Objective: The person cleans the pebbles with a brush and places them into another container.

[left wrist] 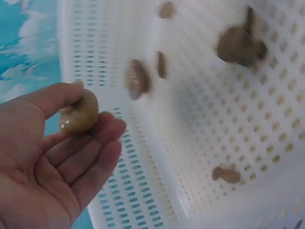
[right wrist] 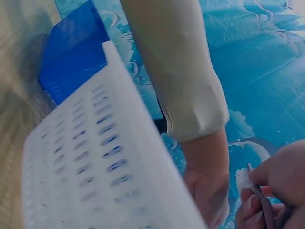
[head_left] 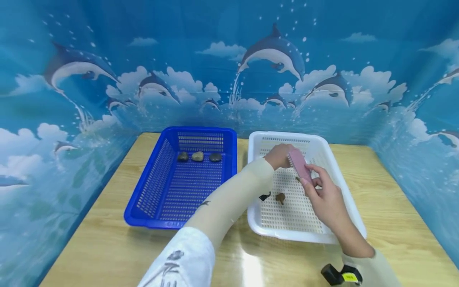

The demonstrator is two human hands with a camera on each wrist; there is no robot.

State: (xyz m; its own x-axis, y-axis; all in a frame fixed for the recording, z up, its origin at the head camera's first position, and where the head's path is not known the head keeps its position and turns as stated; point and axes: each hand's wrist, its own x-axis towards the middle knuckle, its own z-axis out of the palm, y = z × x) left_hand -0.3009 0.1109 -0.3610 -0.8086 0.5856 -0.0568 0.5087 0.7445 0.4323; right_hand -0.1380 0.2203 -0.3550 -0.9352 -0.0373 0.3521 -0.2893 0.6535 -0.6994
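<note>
Yellowish-brown pebble point(left wrist: 78, 114) sat in the left hand point(head_left: 279, 155), over the far part of the white basket point(head_left: 297, 217); from left to right, the blue basket point(head_left: 193, 189) came first on the bench point(head_left: 86, 255), bearing near its far wall a row made up of a dark stone point(head_left: 183, 156), a pale tan stone point(head_left: 197, 156) and a second dark stone point(head_left: 215, 157); beside it stood the white basket, with a black scrap point(head_left: 264, 196) and a brown scrap point(head_left: 280, 198) on its floor; the left grip was grasping the pebble, thumb on one side and fingers on the other; just beside it came the pink brush point(head_left: 300, 164), its pale bristles facing that hand; the left wrist view showed no brush against the pebble; the right hand point(head_left: 328, 199) was farthest right, its grip pinching the brush between thumb and fingers.

Judging by this, the step in hand was probably scrubbing the pebble, at a start or a pause between strokes; the next move seemed to call for a firm left grip, a face of the pebble turned to the bristles, and a light stroke of the brush, kept above the white basket so that loosened dirt would drop inside; a smooth, rounded pebble could well slip.
</note>
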